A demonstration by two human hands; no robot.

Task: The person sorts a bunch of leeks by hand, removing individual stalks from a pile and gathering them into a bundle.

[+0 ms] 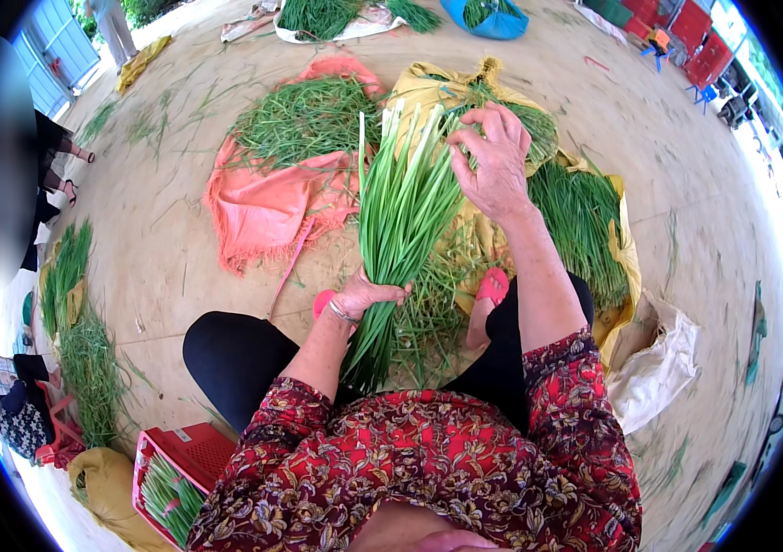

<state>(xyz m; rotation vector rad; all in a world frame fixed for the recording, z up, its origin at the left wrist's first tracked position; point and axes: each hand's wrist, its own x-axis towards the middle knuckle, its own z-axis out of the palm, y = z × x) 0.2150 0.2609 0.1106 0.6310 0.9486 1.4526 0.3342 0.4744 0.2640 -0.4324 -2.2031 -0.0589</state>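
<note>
Bare, pale floor (175,304) spreads all round the seated person, scuffed, strewn with green scraps and bright with daylight at its edges. Down at the middle, the left hand (371,296) is wrapped round a thick bundle of green stalks (402,216), a bangle at its wrist. The bundle stands up between the person's knees, slightly fanned, pale ends uppermost. At its top right the right hand (497,156) is lifted, fingers bent and thumb apart; from here I can't tell whether it pinches a stalk.

Loose cuttings (433,317) litter the ground beneath, beside a pink slipper (493,286). Just beyond, a coral-red cloth (262,207) lies rumpled under a tangled green heap (304,120), with a yellow sack (417,81) next to it. More long greens (577,225) lie to the right, near a crumpled white sack (658,377). By the person's left elbow sits a red crate (203,451) with stalks inside.

Farther off, a blue sack (497,20) holds more greenery, a blue metal gate (56,51) stands at the far left, and red panels (708,64) line the far right.
</note>
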